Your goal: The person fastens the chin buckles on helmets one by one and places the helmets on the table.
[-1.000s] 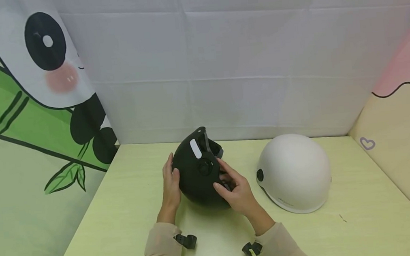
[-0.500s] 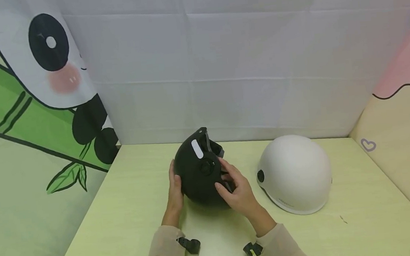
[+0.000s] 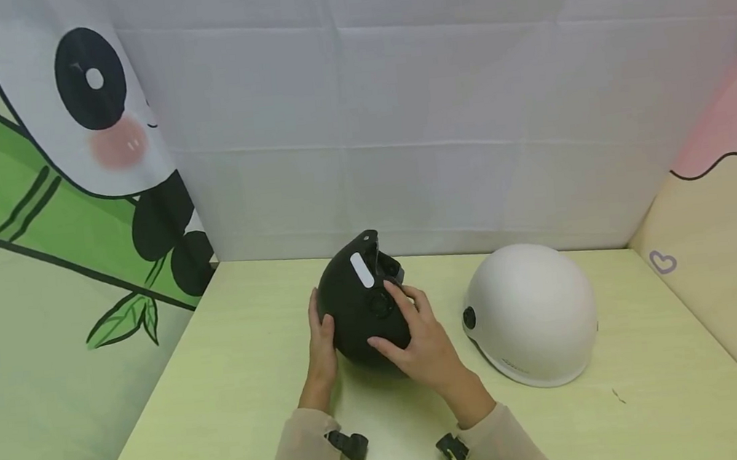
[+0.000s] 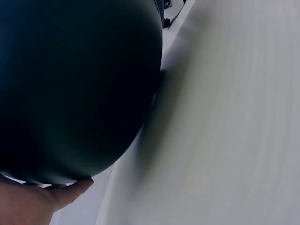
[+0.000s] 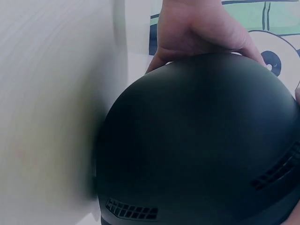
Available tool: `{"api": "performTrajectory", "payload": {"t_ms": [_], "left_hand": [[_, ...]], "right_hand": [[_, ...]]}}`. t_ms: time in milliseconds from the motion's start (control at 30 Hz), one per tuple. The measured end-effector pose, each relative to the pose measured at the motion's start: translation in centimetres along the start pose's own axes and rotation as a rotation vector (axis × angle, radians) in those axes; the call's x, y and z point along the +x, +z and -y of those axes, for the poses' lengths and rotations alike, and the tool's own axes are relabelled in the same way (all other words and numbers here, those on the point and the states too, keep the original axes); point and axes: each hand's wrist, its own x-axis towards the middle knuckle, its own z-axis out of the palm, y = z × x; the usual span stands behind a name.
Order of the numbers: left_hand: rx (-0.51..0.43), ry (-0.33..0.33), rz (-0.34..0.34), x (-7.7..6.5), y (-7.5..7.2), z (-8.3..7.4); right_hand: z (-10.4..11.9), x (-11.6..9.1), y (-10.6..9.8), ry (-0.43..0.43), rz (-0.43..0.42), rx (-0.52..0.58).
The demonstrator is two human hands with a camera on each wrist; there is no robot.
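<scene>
A matte black helmet [image 3: 356, 311] with a white strip and a round side disc sits tilted over the table, its opening turned to the back right. My left hand [image 3: 322, 347] holds its left side, thumb toward me. On the right side, my right hand [image 3: 421, 342] grips the shell, with the fingers below the disc and the thumb across the near surface. The right wrist view shows the vents [image 5: 133, 210] in the black shell and my left hand [image 5: 192, 33] against it. Whether the helmet touches the table cannot be told.
A white helmet [image 3: 530, 311] with a black side knob stands right of the black one on the pale yellow table [image 3: 658, 380]. A white sheet [image 3: 430, 108] hangs behind the table. Printed cartoon panels [image 3: 41, 324] flank it.
My right hand has shifted from the helmet's right edge farther onto its side, thumb moving left. The black helmet has turned slightly and moved a little right, with my left hand following.
</scene>
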Motion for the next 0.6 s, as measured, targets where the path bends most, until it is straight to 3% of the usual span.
{"api": "performTrajectory", "payload": {"t_ms": [300, 600], "left_hand": [[0.089, -0.080, -0.065, 0.6, 0.1, -2.9], [0.216, -0.060, -0.114, 0.9, 0.1, -5.3]], "right_hand": [[-0.8, 0.2, 0.2, 0.050, -0.092, 0.111], [-1.1, 0.4, 0.3, 0.125, -0.144, 0.270]]}}
